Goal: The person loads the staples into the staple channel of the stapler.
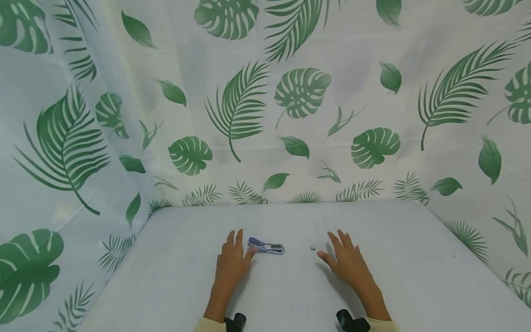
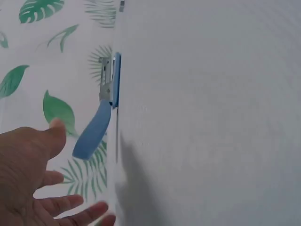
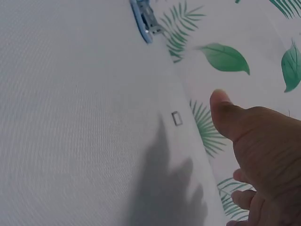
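A blue stapler (image 1: 267, 246) lies on the white table, its handle raised from its base in the left wrist view (image 2: 94, 129). My left hand (image 1: 233, 260) hovers at its left end, fingers spread, thumb tip close to the handle; whether they touch I cannot tell. To the right of the stapler lies a small grey piece (image 1: 313, 247), which looks like a strip of staples in the right wrist view (image 3: 177, 118). Just right of that piece is my right hand (image 1: 347, 263), fingers spread and holding nothing, its shadow falling on the table.
The white table (image 1: 166, 276) ends at a back edge against a hanging cloth (image 1: 257, 175) printed with green leaves, which also runs along the left and right sides. A dark camera mount sits at each wrist, at the left (image 1: 235, 322) and the right (image 1: 352, 321).
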`<state>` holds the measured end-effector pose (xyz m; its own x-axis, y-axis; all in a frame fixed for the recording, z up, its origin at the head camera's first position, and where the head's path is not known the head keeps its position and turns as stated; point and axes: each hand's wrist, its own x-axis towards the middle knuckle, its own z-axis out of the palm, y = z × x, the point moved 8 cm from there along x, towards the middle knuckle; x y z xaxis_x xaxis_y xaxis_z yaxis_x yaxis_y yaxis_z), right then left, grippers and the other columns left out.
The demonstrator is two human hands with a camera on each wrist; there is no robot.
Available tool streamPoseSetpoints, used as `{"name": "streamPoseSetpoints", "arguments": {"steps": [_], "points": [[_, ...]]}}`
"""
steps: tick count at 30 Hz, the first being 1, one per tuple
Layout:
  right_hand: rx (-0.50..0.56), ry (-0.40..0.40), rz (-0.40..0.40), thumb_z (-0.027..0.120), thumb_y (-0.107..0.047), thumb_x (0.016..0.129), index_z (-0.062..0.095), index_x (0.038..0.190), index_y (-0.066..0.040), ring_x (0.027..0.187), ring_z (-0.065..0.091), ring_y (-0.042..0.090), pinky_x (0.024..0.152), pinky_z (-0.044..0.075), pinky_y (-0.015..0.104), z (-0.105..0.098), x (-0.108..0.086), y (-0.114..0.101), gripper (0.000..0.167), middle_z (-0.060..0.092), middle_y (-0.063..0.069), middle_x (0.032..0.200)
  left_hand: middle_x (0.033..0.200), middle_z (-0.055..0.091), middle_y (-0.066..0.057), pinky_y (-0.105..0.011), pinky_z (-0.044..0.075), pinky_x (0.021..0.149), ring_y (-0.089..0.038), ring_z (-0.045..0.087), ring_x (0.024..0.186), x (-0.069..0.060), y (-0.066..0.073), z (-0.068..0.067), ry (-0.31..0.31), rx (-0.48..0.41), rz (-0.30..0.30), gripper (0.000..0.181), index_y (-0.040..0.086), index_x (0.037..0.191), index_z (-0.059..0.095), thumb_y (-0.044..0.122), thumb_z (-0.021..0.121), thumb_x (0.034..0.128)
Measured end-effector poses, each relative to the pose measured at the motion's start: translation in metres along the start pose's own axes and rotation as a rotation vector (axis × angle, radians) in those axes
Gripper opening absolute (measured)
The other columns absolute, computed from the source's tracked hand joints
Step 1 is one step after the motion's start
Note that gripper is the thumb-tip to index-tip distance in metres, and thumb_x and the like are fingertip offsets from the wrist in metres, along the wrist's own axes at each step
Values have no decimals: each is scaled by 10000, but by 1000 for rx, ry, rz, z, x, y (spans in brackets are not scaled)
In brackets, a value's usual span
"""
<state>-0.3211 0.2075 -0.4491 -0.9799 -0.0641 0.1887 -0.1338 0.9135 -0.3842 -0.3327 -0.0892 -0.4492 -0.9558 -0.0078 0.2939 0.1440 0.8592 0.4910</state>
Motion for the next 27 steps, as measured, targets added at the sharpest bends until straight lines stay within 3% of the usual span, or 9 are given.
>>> {"name": "streamPoseSetpoints", "arguments": {"steps": [4,7,11,13,19,27], "points": [[134,-13,-9,628,-326,946,422,1421,40,1384,313,516,1074,295,668,7,3,2,634,386,330,1470,1383,524,-228,-464,526,895,-313,650,1044,9,-9,10,-21,-292,-115,594,4,1430,431,298,633,954],[209,-27,2,674,-261,918,463,1385,44,1366,352,507,1094,302,629,16,6,5,597,436,324,1436,1325,572,-241,-368,566,759,-210,693,839,12,-13,18,-57,-495,-161,554,-5,1427,425,231,621,965],[231,-73,23,729,-262,868,486,1369,49,1405,279,506,1150,186,620,28,7,12,638,407,319,1463,1231,624,-263,-267,564,654,-176,714,724,12,-15,28,-135,-700,-202,555,-14,1456,370,201,580,989],[231,-94,16,734,-279,861,479,1377,53,1426,231,501,1163,140,616,31,7,14,664,370,317,1487,1188,641,-264,-252,566,665,-188,722,726,12,-16,32,-163,-783,-221,549,-17,1462,357,187,565,997],[175,-93,-21,708,-318,880,446,1392,79,1430,212,506,1156,151,627,31,5,10,698,328,330,1502,1175,616,-305,-242,581,711,-241,742,853,15,-14,42,-220,-950,-236,515,-51,1460,332,133,519,1017],[27,-145,-43,554,-425,968,333,1479,51,1467,138,472,1169,100,626,38,-1,7,733,212,276,1574,1047,678,-259,-197,569,682,-248,741,850,16,-7,52,-247,-978,-231,442,-55,1417,383,97,501,1020]]}}
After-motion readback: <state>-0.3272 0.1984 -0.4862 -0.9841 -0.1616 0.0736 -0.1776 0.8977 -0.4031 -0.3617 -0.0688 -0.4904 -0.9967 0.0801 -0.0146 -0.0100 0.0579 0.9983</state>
